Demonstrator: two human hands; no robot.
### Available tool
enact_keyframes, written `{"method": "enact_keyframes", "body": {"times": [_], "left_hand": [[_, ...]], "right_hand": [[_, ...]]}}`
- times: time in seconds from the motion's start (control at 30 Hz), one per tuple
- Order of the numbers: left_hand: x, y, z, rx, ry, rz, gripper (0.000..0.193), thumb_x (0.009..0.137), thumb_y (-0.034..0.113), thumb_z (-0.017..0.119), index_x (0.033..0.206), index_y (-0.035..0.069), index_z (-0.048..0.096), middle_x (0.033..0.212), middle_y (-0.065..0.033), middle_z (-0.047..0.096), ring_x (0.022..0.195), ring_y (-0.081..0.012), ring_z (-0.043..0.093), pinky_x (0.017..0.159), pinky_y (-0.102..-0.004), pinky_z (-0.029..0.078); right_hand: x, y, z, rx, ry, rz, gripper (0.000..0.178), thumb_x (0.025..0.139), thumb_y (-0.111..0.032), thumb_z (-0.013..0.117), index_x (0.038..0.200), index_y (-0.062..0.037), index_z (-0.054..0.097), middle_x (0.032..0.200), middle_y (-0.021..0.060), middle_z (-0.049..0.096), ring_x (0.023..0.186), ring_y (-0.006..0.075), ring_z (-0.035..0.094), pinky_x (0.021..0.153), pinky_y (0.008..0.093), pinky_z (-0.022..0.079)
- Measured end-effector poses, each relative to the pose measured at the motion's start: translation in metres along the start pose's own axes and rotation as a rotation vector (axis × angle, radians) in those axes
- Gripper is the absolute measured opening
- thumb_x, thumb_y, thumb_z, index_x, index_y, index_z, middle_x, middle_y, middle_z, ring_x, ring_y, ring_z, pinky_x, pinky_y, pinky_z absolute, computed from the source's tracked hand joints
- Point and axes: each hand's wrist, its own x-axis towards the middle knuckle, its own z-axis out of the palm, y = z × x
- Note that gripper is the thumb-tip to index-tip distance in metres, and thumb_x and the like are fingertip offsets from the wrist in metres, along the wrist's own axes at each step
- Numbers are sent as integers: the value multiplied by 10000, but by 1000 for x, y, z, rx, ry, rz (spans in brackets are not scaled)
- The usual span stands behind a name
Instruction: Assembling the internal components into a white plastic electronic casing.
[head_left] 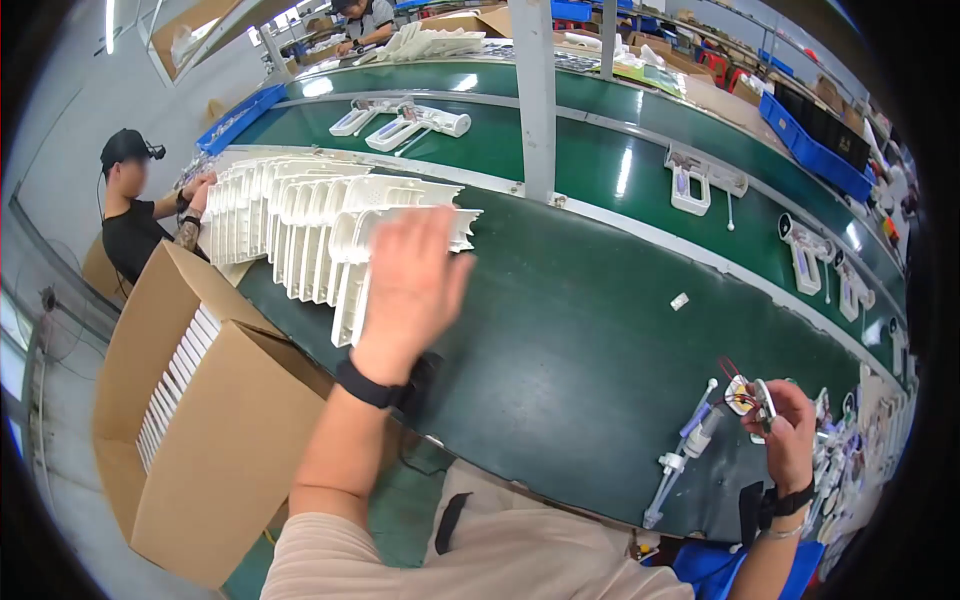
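My left hand (412,285) is over the near end of a row of white plastic casing halves (310,225). Its fingers look stretched out and slightly smeared, with the thumb apart; whether they touch the nearest casing I cannot tell. At the right, my right hand (792,435) pinches a small flat electronic part (765,405) with thin red wires. The wires run towards a small white and yellow piece (740,394) beside the fingers. Left of that hand, a clear and purple plastic tube assembly (685,450) with a white ball tip lies on the dark green bench (560,370).
A cardboard box (220,440) with stacked white parts stands at the left. A person (135,190) works beyond it. Past a metal post (535,100), a green conveyor (610,160) carries white gun-shaped assemblies (420,125). Loose parts (840,450) crowd the right end; a small white piece (680,301) lies mid-bench.
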Motion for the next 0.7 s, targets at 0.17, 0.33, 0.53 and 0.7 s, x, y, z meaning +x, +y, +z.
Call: {"method": "enact_keyframes", "body": {"times": [0.17,0.33,0.53,0.7], "left_hand": [[11,-40,12,445,-133,123,562,743,176,672,1253,33,487,1226,-125,533,1206,-300,449,1056,-491,265],[31,-45,21,576,-179,211,433,768,79,528,1198,33,539,1047,-86,575,1082,-268,508,1063,-477,267],[45,-58,7,636,-212,307,207,742,94,542,933,45,605,842,-58,534,858,-220,532,955,-436,380],[61,7,-40,165,-192,505,307,686,36,571,990,59,610,878,-66,546,829,-232,544,754,-338,457]], "right_hand": [[7,9,6,59,25,20,590,727,-340,726,1145,20,518,1059,123,618,809,181,636,687,277,545],[17,10,15,104,25,63,551,727,-293,723,1120,38,526,1046,121,608,809,183,634,690,280,544],[18,10,22,139,-10,48,525,727,-267,735,1106,38,538,1021,108,607,795,186,633,697,281,544],[3,19,4,153,83,69,501,727,-270,743,1091,13,548,990,93,621,775,165,633,694,265,544]]}}
